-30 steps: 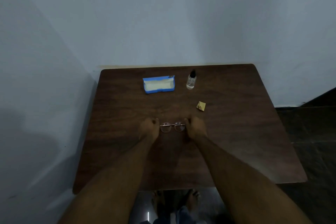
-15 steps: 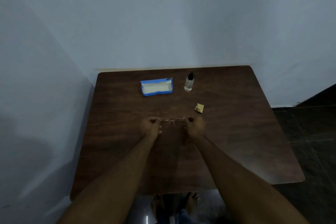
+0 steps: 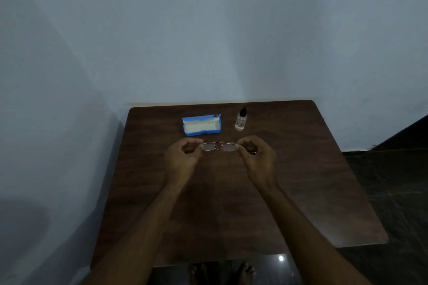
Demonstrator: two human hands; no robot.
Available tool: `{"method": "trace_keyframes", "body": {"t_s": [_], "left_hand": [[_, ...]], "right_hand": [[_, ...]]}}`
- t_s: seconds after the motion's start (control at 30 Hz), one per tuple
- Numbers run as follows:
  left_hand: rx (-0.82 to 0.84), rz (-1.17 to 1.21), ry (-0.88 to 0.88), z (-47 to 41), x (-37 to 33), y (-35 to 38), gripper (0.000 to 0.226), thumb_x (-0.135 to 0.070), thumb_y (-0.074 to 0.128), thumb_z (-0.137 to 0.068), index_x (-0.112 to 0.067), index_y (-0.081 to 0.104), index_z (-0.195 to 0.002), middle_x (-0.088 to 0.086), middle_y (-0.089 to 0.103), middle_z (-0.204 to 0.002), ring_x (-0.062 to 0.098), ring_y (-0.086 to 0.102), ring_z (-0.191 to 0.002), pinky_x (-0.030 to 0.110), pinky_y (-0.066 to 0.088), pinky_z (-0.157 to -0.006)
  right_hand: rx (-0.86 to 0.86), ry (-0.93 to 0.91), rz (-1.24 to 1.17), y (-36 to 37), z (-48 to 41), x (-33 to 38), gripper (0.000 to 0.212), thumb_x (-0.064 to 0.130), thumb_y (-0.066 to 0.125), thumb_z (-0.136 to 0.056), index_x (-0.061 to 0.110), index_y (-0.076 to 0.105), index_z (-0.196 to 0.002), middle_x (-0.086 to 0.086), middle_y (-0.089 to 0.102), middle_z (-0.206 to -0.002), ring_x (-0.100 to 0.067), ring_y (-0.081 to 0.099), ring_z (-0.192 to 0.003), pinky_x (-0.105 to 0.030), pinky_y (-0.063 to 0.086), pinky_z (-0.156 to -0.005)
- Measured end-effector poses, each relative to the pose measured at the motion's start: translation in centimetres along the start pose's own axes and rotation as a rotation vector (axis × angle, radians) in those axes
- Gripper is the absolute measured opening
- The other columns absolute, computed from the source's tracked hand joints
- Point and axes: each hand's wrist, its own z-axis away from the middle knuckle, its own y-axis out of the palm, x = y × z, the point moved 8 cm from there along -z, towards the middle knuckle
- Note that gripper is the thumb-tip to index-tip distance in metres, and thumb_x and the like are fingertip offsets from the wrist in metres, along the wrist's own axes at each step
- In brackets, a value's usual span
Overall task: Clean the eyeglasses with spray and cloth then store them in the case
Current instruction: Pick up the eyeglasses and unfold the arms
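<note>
Both hands, left hand [image 3: 183,157] and right hand [image 3: 257,157], pinch the eyeglasses [image 3: 219,146] by their ends, lifted just in front of the open case [image 3: 201,125], apparently to keep fingers off the lenses before spraying.

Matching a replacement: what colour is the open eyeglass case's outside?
Blue, with a pale cream lining; the eyeglass case shows best in the head view.

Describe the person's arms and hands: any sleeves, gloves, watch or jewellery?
The left hand and right hand are bare: no gloves, no rings visible. The left forearm and right forearm are uncovered to the frame's lower edge, with no sleeve, watch or bracelet. Dim light hides finer marks.
</note>
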Motion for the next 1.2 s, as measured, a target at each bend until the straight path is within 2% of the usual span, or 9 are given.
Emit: {"method": "trace_keyframes", "body": {"t_s": [0.1,0.23,0.4,0.67,0.8,0.87,0.97,1.07,1.2], "left_hand": [[0.002,-0.156,0.168,0.6,-3.1,-1.2,0.015,-0.013,0.086,-0.086,-0.019,0.081,-0.099,-0.008,0.079,-0.096,0.004,0.074,-0.087,0.023,0.061,-0.082],[0.020,-0.352,0.392,1.5,-6.0,-2.1,0.014,-0.015,0.087,-0.085,-0.016,0.077,-0.094,-0.005,0.074,-0.095,0.007,0.070,-0.087,0.026,0.059,-0.079],[-0.119,-0.442,0.655,3.0,-7.7,-3.6,0.010,-0.014,0.082,-0.089,-0.015,0.075,-0.096,-0.002,0.073,-0.094,0.015,0.064,-0.088,0.031,0.054,-0.075],[-0.236,-0.022,0.430,2.8,-7.4,-5.3,0.010,-0.026,0.077,-0.095,-0.023,0.072,-0.104,-0.014,0.075,-0.092,0.008,0.074,-0.081,0.022,0.059,-0.070],[-0.233,0.012,0.433,3.0,-7.5,-5.3,0.009,-0.024,0.079,-0.094,-0.023,0.073,-0.101,-0.018,0.075,-0.092,0.006,0.074,-0.084,0.017,0.057,-0.071],[-0.224,0.023,0.451,3.1,-7.6,-5.3,0.009,-0.022,0.079,-0.094,-0.022,0.073,-0.101,-0.017,0.075,-0.093,0.006,0.074,-0.084,0.017,0.057,-0.072],[-0.218,0.026,0.469,3.1,-7.7,-5.4,0.009,-0.021,0.079,-0.094,-0.021,0.073,-0.101,-0.016,0.076,-0.094,0.007,0.075,-0.084,0.021,0.059,-0.074],[-0.225,0.029,0.448,2.8,-7.6,-5.5,0.011,-0.019,0.080,-0.094,-0.019,0.074,-0.102,-0.014,0.076,-0.095,0.007,0.074,-0.084,0.023,0.060,-0.073],[-0.230,0.037,0.402,2.5,-7.2,-5.8,0.012,-0.022,0.080,-0.093,-0.019,0.074,-0.102,-0.016,0.075,-0.093,0.005,0.073,-0.086,0.018,0.057,-0.073]], "right_hand": [[0.004,-0.134,0.075,-0.3,0.2,2.1,0.011,0.005,0.079,-0.088,0.014,0.073,-0.090,0.004,0.071,-0.086,-0.011,0.067,-0.080,-0.021,0.053,-0.070],[0.002,-0.279,0.162,-0.3,0.8,3.6,0.013,0.006,0.078,-0.090,0.018,0.072,-0.092,0.009,0.066,-0.092,-0.008,0.066,-0.084,-0.019,0.053,-0.069],[-0.026,-0.340,0.200,-0.5,1.3,4.2,0.009,0.020,0.073,-0.095,0.027,0.070,-0.100,0.016,0.062,-0.100,-0.004,0.065,-0.089,-0.026,0.056,-0.071],[-0.014,-0.339,0.281,-0.2,2.0,5.5,0.023,0.008,0.073,-0.095,0.027,0.073,-0.108,0.015,0.061,-0.104,-0.004,0.064,-0.091,-0.033,0.056,-0.069],[-0.011,-0.392,0.429,-0.2,2.0,6.6,0.026,0.005,0.073,-0.092,0.023,0.073,-0.111,0.009,0.058,-0.100,-0.011,0.056,-0.092,-0.037,0.053,-0.066],[0.001,-0.425,0.474,-0.1,1.9,7.3,0.016,0.015,0.072,-0.094,0.024,0.072,-0.108,0.010,0.055,-0.100,-0.011,0.052,-0.094,-0.038,0.052,-0.064],[0.021,-0.481,0.531,0.5,1.9,8.4,0.011,0.029,0.068,-0.095,0.024,0.072,-0.104,0.009,0.054,-0.097,-0.009,0.048,-0.092,-0.035,0.050,-0.059],[0.009,-0.457,0.509,0.7,1.8,8.8,0.007,0.023,0.073,-0.094,0.021,0.074,-0.102,0.009,0.055,-0.095,-0.010,0.051,-0.090,-0.035,0.049,-0.060],[-0.024,-0.412,0.415,0.7,1.5,8.8,0.003,0.019,0.070,-0.097,0.022,0.071,-0.098,0.019,0.049,-0.095,-0.003,0.051,-0.084,-0.017,0.039,-0.064]]}}
